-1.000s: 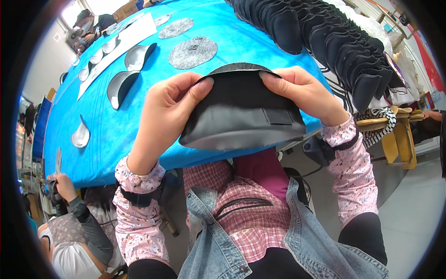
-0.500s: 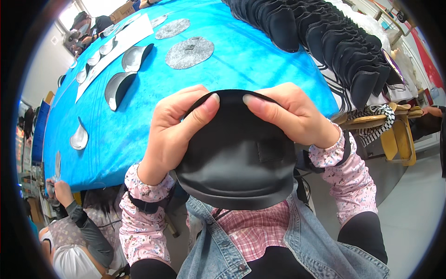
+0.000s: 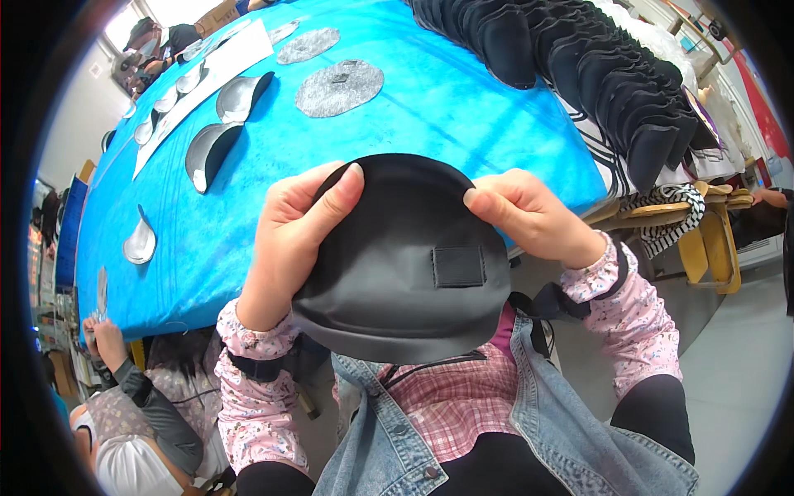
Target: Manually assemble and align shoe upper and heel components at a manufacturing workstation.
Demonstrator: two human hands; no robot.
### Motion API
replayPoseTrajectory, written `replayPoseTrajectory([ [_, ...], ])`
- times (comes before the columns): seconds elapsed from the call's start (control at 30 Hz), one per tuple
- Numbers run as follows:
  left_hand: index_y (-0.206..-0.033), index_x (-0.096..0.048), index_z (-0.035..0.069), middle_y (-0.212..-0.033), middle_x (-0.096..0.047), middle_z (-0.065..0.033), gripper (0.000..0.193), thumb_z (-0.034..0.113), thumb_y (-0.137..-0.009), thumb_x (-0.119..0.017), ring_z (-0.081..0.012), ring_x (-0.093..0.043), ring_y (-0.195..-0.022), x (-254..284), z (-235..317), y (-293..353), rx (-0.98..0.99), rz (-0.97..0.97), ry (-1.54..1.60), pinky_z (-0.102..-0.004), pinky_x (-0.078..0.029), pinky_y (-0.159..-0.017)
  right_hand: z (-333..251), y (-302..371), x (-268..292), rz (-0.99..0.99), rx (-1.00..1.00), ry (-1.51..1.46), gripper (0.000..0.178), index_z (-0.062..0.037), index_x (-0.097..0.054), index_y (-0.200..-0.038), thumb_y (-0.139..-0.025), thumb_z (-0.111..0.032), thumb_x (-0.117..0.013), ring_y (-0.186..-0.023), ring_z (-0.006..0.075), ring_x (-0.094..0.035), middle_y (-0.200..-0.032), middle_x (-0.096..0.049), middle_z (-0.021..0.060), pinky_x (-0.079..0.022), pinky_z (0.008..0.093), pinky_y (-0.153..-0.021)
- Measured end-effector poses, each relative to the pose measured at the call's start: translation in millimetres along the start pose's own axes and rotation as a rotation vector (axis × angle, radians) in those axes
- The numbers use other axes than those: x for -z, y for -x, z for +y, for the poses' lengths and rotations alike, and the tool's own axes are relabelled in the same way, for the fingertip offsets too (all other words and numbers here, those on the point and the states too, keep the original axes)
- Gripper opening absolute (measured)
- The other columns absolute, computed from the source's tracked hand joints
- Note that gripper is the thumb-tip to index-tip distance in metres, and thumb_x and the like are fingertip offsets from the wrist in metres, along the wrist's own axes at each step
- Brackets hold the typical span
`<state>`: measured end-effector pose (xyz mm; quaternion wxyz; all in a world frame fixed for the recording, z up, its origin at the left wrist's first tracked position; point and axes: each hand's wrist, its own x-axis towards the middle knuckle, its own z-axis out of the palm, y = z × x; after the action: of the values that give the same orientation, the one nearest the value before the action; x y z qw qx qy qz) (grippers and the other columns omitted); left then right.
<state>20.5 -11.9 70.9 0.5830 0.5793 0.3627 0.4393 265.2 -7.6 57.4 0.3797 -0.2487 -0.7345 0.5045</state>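
Close in front of my body I hold up a black, rounded, leather-like piece (image 3: 380, 285) with a stitched square patch (image 3: 459, 267) on its right side. At its upper left rim, my left hand (image 3: 289, 236) is closed, thumb on the near face and fingers behind. My right hand (image 3: 538, 217) pinches the upper right rim between thumb and fingers. The piece's far face is hidden. Past it, on the blue-covered table (image 3: 248, 207), lie grey oval pieces (image 3: 339, 89) and several curved pieces (image 3: 213, 155) with grey inner sides and dark backs.
A long overlapping stack of black pieces (image 3: 571, 83) fills the far right. A white strip (image 3: 236, 70) lies on the left side of the table. Another person's hands (image 3: 105, 339) hold a grey piece at lower left; one more person (image 3: 153, 50) works far left. A yellow stool (image 3: 715, 248) stands right.
My right hand has shifted outward and down along the rim, and my left hand slightly left. The black piece has moved slightly left and turned, showing the square patch more fully.
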Motion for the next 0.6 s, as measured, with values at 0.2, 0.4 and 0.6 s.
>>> replayPoseTrajectory([
  [0.2,-0.082,-0.061,-0.004,-0.068,-0.053,0.0005,0.019,0.014,-0.09,-0.06,-0.0062,-0.045,-0.065,-5,14,4,-0.401,0.031,-0.452,-0.0222,-0.035,-0.058,-1,3,-8,-0.027,0.006,0.426,0.02,-0.0007,-0.066,-0.091,-0.089,-0.02,-0.061,-0.061,0.0074,-0.055,-0.07,-0.064,0.0073,-0.042,0.027,-0.055],
  [0.4,-0.089,-0.062,-0.003,-0.074,-0.057,0.0002,0.019,0.015,-0.092,-0.058,-0.0064,-0.05,-0.067,0,4,3,-0.201,0.046,-0.14,-0.0199,-0.038,-0.061,-7,3,-12,0.1,-0.043,0.085,0.047,-0.0054,-0.05,-0.057,-0.094,-0.033,-0.054,-0.039,0.0032,-0.042,-0.048,-0.044,-0.005,-0.031,0.0216,-0.036],
  [0.6,-0.14,-0.03,-0.001,-0.136,-0.045,-0.0132,0.076,0.057,-0.092,-0.041,-0.0214,-0.045,-0.124,14,-31,19,0.361,-0.376,0.795,-0.0347,-0.033,-0.106,-4,0,2,-0.094,-0.143,0.041,0.034,-0.002,-0.062,-0.07,-0.091,-0.029,-0.061,-0.046,0.0008,-0.041,-0.051,-0.042,-0.0076,-0.032,0.0199,-0.041],
])
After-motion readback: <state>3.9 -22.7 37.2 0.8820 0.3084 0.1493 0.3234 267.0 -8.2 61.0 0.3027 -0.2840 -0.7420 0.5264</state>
